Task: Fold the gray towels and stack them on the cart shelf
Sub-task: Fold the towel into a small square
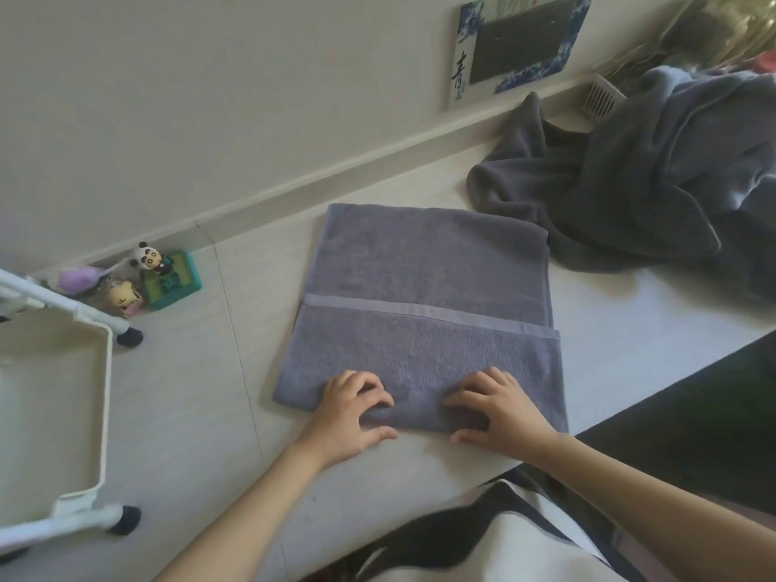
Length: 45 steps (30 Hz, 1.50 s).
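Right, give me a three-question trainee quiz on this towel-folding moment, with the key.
1. True or false: the cart shelf already holds a folded towel.
2. Which edge of the flat gray towel do the left hand and right hand grip? A) near edge B) far edge C) left edge
3. Fill in: the unfolded towel pile lies to the ____ of the flat towel.

Key: 1 false; 2 A; 3 right

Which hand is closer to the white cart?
Left. The left hand grips the towel's near edge on the cart's side; the right hand grips the same edge farther away.
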Each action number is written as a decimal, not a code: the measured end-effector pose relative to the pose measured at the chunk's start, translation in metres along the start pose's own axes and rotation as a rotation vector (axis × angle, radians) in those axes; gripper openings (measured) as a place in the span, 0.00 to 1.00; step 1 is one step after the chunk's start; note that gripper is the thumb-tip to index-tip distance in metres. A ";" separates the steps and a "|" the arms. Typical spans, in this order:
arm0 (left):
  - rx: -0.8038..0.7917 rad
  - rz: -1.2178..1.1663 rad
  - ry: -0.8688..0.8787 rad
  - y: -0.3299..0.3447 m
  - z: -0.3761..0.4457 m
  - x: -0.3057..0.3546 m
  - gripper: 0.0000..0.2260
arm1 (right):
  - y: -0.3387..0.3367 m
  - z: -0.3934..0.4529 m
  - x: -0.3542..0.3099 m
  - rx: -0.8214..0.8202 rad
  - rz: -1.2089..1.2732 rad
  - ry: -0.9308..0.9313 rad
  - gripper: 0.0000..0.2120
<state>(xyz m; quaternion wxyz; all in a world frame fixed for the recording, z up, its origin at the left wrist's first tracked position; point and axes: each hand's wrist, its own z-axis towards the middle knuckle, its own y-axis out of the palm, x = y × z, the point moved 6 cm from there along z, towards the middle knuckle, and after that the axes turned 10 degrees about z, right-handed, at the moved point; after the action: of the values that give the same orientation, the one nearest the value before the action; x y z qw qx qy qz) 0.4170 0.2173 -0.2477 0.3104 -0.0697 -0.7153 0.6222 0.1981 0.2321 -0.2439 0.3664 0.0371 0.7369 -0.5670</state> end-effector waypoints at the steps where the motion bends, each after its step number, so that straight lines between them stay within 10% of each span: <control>1: -0.014 -0.004 0.006 0.001 0.000 -0.001 0.17 | 0.001 0.000 0.000 0.012 -0.018 0.004 0.22; 8: 0.023 -0.013 -0.010 -0.009 0.012 -0.001 0.06 | -0.007 0.006 -0.011 0.167 0.009 0.017 0.15; 13: -0.299 0.044 -0.089 -0.018 0.016 0.019 0.07 | -0.011 0.007 -0.012 -0.147 0.075 0.194 0.08; 21: -0.773 -0.510 -0.185 -0.052 0.018 0.044 0.06 | -0.071 0.015 -0.031 -0.590 0.191 0.204 0.11; 45: -0.433 0.134 -0.365 -0.062 0.138 -0.069 0.18 | -0.080 0.181 0.046 -0.310 -0.159 0.247 0.20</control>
<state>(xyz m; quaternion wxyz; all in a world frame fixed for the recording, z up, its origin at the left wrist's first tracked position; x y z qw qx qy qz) 0.4165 0.0539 -0.2193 0.1124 -0.0683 -0.8693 0.4764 0.2169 0.0313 -0.2219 0.2285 -0.0087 0.8553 -0.4650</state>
